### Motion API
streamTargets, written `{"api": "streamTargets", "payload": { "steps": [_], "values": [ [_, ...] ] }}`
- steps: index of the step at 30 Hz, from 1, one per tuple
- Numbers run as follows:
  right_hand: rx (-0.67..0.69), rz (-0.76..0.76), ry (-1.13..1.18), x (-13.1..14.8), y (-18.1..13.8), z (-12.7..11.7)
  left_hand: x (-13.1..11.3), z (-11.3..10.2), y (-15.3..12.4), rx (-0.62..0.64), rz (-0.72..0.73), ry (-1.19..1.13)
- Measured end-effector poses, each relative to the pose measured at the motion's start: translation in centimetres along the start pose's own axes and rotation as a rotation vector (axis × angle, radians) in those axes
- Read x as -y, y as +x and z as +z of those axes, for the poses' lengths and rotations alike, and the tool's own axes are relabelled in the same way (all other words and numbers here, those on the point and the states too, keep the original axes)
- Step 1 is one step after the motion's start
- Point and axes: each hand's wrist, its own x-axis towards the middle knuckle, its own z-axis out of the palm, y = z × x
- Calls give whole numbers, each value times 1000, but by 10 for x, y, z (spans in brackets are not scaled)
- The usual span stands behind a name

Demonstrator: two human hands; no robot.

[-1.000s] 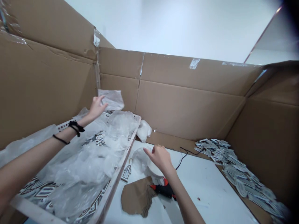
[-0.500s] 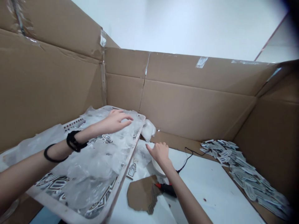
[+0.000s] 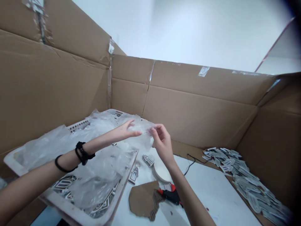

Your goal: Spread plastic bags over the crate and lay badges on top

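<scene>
Cardboard walls (image 3: 202, 113) enclose the work area at the back and on both sides, with clear tape along joints and upper edge. Within them stands a white tabletop (image 3: 211, 188). A pale perforated basket (image 3: 70, 208) occupies its left side, containing patterned pieces largely covered by crumpled clear film (image 3: 98, 185). A long heap of pieces (image 3: 244, 175) lies along the right wall. A torn cardboard scrap (image 3: 142, 201) lies flat just right of the basket, corrugation exposed on its right edge.

A clear plastic sheet (image 3: 141, 139) is held up between the two hands, in front of the basket's far right corner; whether it touches the basket cannot be determined. The right hand (image 3: 163, 142) pinches its right edge between thumb and fingertips. The left hand (image 3: 124, 131) is spread, thumb well apart from the fingers, beside the sheet; contact could not be confirmed.

A black-and-red glue gun (image 3: 172, 196) lies with its red tip over the scrap. Behind it sits a white roll (image 3: 162, 172), partly hidden by the right forearm. Two arched ornaments (image 3: 134, 175) lie separately between basket and roll.
</scene>
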Motion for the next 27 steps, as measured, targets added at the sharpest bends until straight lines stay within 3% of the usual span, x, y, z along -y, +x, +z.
{"api": "streamTargets", "payload": {
  "steps": [2, 4, 8, 12, 15, 17, 19, 22, 24, 27],
  "values": [
    [-27, 23, 89, 5, 5, 15, 6, -1, -1, 61, 37, -163],
    [-80, 55, 85, 1, 14, 32, 9, -5, -5, 43, 116, -318],
    [-182, 23, 61, -11, 52, 70, 14, -24, -17, -243, 221, -411],
    [113, 52, 135, -5, 95, 104, 27, -58, -23, -285, 177, -541],
    [203, 150, 133, 5, 106, 122, 35, -77, -23, -410, 176, -450],
    [214, 147, 32, 7, 104, 128, 36, -82, -23, -478, 181, -377],
    [260, 93, -34, 3, 101, 128, 35, -83, -23, -468, 175, -393],
    [270, 155, 182, -15, 105, 119, 34, -82, -26, -456, 157, -482],
    [210, 253, 347, -29, 113, 112, 37, -84, -27, -540, 127, -509],
    [157, 321, 391, -43, 121, 108, 41, -88, -25, -665, 74, -490]
  ]
}}
